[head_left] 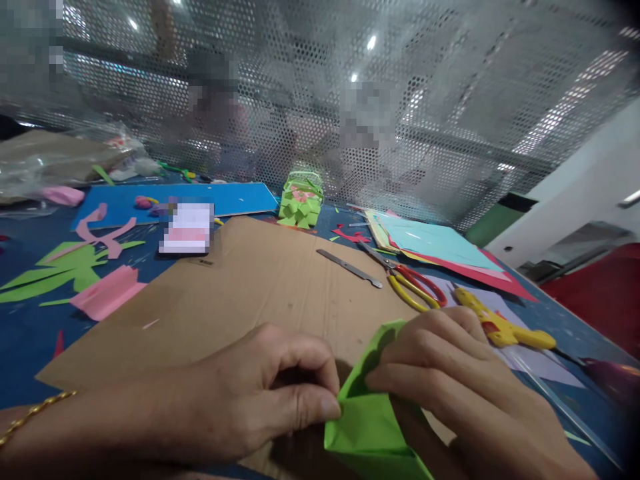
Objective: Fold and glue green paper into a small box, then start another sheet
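Observation:
A folded piece of green paper [367,417] lies at the near edge of a brown cardboard sheet [250,293]. My left hand [260,393] pinches its left fold between thumb and forefinger. My right hand [450,373] presses down on its right side, fingers curled together over the paper. Both hands touch the green paper; part of it is hidden beneath my right hand.
Red-and-yellow scissors [415,283], a metal blade [350,268] and a yellow glue gun [505,327] lie past my right hand. Coloured paper sheets [435,243], a green paper basket [300,200], a phone [187,230], pink and green paper scraps [105,293] and a blue board [235,198] cover the table. People sit behind a perforated screen [450,133].

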A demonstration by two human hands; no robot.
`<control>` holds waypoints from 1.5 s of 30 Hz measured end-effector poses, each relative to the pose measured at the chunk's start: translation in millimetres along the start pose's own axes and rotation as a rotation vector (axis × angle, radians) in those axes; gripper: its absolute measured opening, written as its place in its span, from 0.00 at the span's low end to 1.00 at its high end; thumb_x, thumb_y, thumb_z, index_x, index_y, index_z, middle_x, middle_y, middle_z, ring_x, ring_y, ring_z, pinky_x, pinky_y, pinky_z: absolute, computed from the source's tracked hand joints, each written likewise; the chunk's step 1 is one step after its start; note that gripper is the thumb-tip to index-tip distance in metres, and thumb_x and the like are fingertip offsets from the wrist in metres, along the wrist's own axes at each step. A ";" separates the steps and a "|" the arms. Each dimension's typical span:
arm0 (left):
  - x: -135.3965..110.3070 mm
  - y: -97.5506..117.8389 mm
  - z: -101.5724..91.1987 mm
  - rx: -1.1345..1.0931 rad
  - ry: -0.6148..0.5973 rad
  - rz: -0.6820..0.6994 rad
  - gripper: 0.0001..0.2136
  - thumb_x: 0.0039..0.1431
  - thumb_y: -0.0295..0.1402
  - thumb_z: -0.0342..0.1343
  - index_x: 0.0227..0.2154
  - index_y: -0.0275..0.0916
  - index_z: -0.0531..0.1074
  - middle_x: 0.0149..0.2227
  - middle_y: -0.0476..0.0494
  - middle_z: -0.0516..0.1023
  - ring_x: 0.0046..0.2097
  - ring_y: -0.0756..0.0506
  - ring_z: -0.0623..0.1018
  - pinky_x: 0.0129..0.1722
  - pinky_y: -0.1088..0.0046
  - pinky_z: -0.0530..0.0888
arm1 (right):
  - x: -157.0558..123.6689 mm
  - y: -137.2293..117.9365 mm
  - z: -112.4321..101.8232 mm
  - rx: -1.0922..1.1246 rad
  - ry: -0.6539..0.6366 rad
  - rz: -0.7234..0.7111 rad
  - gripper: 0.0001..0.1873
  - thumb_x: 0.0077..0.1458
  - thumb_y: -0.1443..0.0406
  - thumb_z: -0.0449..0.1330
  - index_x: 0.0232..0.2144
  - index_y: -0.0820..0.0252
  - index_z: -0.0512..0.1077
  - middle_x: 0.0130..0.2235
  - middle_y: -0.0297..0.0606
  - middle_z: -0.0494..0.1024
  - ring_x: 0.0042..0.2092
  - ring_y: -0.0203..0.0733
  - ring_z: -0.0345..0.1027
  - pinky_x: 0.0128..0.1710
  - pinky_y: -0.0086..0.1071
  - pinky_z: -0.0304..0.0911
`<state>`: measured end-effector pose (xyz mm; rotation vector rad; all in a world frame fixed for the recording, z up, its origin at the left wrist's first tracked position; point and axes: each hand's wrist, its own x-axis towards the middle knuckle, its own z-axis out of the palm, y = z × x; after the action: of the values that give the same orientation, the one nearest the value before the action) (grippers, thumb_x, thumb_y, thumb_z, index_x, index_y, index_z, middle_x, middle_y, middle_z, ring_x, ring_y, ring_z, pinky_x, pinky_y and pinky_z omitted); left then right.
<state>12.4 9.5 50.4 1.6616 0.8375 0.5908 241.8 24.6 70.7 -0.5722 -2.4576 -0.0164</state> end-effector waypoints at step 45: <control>23.3 -39.2 -11.8 -0.467 0.316 -0.035 0.16 0.60 0.44 0.63 0.44 0.37 0.77 0.38 0.41 0.82 0.36 0.46 0.80 0.39 0.72 0.75 | -16.3 39.1 28.6 1.248 -0.267 0.889 0.20 0.52 0.52 0.70 0.37 0.64 0.81 0.33 0.40 0.80 0.32 0.35 0.69 0.32 0.27 0.63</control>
<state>9.4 39.6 14.3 1.1432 0.8700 0.9608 253.3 57.7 33.5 -0.9780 -1.6913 1.8331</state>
